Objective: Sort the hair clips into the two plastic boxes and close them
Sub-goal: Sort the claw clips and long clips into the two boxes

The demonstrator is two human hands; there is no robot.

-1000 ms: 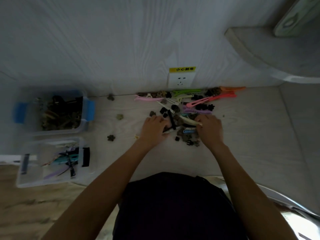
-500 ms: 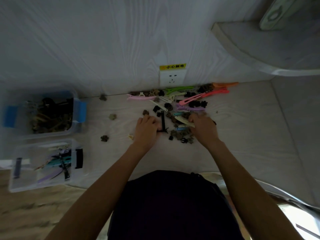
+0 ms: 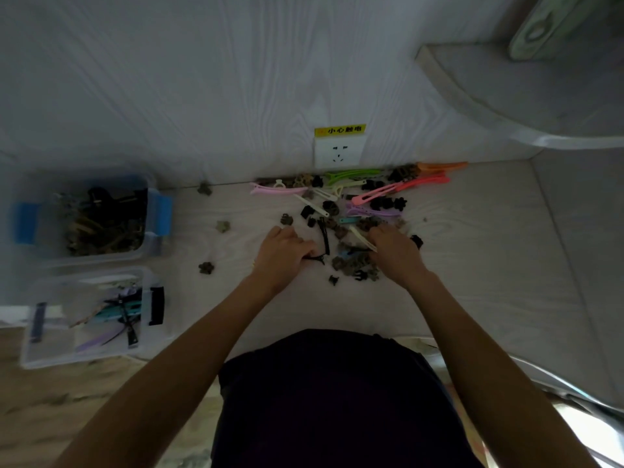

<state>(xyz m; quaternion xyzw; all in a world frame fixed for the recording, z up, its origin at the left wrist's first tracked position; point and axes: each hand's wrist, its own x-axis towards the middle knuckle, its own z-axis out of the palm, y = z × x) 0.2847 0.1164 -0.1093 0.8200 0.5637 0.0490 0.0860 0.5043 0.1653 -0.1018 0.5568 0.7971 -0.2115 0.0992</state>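
Left hand (image 3: 282,253) grips a long black clip (image 3: 323,243); right hand (image 3: 396,251) rests on the clip pile (image 3: 354,261).

Scattered hair clips (image 3: 341,211), two open boxes (image 3: 91,319)

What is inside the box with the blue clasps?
The box with blue clasps holds a heap of small dark brown and black claw clips. It stands open, with no lid on it. What lies at the bottom, under the heap, is hidden.

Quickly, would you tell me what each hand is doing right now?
Left hand: closed on a long black clip at the pile's edge.
Right hand: fingers curled down into the pile of clips; whether it holds one cannot be told.
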